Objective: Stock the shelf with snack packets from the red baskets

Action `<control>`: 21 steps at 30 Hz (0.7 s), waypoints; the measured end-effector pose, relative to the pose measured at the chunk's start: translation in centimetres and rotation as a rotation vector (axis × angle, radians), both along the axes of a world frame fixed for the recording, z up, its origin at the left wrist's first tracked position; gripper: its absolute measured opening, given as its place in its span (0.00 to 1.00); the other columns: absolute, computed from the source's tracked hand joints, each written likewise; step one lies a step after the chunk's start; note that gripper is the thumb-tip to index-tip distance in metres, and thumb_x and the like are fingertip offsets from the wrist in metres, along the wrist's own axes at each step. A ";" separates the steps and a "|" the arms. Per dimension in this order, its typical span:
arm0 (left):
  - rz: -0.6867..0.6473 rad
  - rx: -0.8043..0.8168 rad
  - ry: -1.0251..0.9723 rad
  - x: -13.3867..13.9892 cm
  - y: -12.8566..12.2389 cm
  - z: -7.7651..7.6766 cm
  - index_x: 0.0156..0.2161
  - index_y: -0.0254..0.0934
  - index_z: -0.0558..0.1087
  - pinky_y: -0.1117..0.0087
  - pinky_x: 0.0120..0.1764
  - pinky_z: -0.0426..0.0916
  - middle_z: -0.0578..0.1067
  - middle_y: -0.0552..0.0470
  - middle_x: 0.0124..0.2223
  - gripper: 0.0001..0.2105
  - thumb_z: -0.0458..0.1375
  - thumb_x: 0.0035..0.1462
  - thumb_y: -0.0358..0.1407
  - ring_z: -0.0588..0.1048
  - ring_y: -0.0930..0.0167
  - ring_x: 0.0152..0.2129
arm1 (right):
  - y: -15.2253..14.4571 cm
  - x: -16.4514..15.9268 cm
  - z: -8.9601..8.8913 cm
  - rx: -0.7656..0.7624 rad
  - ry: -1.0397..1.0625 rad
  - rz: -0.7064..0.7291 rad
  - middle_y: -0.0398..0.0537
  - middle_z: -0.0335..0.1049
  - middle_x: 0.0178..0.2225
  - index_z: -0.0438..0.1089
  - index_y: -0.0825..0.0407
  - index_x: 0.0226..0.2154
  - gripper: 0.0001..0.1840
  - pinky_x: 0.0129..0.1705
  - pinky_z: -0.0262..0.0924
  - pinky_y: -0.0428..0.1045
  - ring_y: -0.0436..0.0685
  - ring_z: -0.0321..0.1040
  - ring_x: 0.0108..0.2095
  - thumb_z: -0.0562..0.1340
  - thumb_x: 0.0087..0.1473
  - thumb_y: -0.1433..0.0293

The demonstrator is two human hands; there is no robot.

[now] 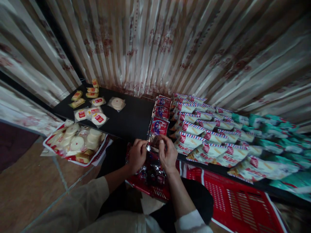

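A small dark snack packet with a silvery lower edge lies at the front edge of the black shelf, between both hands. My right hand grips its right side, thumb and fingers closed. My left hand is closed at the packet's lower left corner, its fingertips partly hidden. Just behind stands a row of red and blue snack packets, reaching back toward the curtain. Below my hands, a red basket holds several more dark shiny packets.
White snack bags and green bags fill the right side of the shelf. Round wrapped cakes and yellow packs lie at its left. A tray of cakes sits lower left; another red basket sits lower right.
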State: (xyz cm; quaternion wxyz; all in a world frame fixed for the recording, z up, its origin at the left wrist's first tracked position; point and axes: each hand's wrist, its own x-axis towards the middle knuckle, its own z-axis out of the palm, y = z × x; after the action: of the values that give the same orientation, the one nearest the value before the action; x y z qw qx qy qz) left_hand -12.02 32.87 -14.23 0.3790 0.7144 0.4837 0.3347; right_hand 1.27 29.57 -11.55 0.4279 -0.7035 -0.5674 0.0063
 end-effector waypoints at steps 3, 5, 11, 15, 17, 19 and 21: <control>-0.091 -0.137 -0.016 -1.6 -3.1 -3.1 0.39 0.37 0.69 0.73 0.46 0.63 0.69 0.49 0.41 0.12 0.46 0.54 0.26 0.69 0.72 0.40 | -4.2 -1.8 -2.2 -0.131 0.043 0.164 0.50 0.73 0.33 0.70 0.53 0.36 0.15 0.41 0.63 0.48 0.53 0.70 0.35 0.49 0.58 0.67; -0.149 -0.371 0.059 -1.9 -4.5 -5.8 0.36 0.36 0.71 0.72 0.47 0.62 0.70 0.49 0.41 0.12 0.48 0.50 0.23 0.69 0.71 0.40 | -6.1 -2.5 -5.0 -0.364 0.053 0.218 0.50 0.74 0.33 0.70 0.52 0.36 0.15 0.39 0.63 0.47 0.53 0.71 0.35 0.49 0.59 0.66; -0.054 -0.896 0.133 -0.6 -6.3 -10.5 0.35 0.33 0.71 0.71 0.35 0.66 0.72 0.52 0.29 0.10 0.49 0.50 0.23 0.71 0.72 0.29 | -5.8 -0.9 -12.2 -0.850 -0.138 0.058 0.59 0.71 0.45 0.68 0.55 0.47 0.19 0.46 0.61 0.53 0.60 0.67 0.46 0.50 0.54 0.73; -0.018 -1.007 0.098 -0.1 -6.7 -11.4 0.36 0.33 0.71 0.76 0.25 0.62 0.70 0.55 0.27 0.10 0.50 0.49 0.23 0.68 0.76 0.22 | -4.6 0.5 -14.9 -1.067 -0.238 0.116 0.57 0.52 0.60 0.54 0.54 0.59 0.29 0.59 0.41 0.62 0.64 0.46 0.61 0.50 0.53 0.73; 0.010 -1.044 0.087 -0.2 -6.7 -12.1 0.34 0.33 0.71 0.77 0.24 0.60 0.69 0.56 0.26 0.09 0.51 0.48 0.23 0.67 0.77 0.20 | -4.6 0.6 -16.1 -1.186 -0.261 0.134 0.55 0.47 0.62 0.50 0.52 0.60 0.31 0.60 0.32 0.64 0.64 0.41 0.63 0.49 0.54 0.73; 0.035 -1.077 0.073 -0.3 -6.6 -12.9 0.33 0.33 0.71 0.77 0.24 0.59 0.68 0.57 0.24 0.08 0.52 0.48 0.24 0.66 0.78 0.19 | -5.1 0.3 -17.0 -1.231 -0.253 0.138 0.54 0.44 0.63 0.50 0.51 0.60 0.30 0.61 0.27 0.64 0.64 0.38 0.63 0.49 0.54 0.73; 0.038 -1.109 0.040 -0.5 -6.4 -13.7 0.32 0.34 0.71 0.77 0.24 0.59 0.67 0.58 0.21 0.06 0.53 0.48 0.25 0.66 0.77 0.19 | -5.6 -0.1 -17.5 -1.258 -0.261 0.151 0.53 0.41 0.64 0.50 0.50 0.60 0.30 0.61 0.25 0.63 0.63 0.35 0.64 0.48 0.53 0.74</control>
State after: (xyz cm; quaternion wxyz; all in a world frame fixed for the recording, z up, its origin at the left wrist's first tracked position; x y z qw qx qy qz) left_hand -12.52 26.48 -27.94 0.6829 0.4052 0.6074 0.0228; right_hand 1.20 23.94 -29.10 -0.1404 -0.7730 -0.5506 0.2820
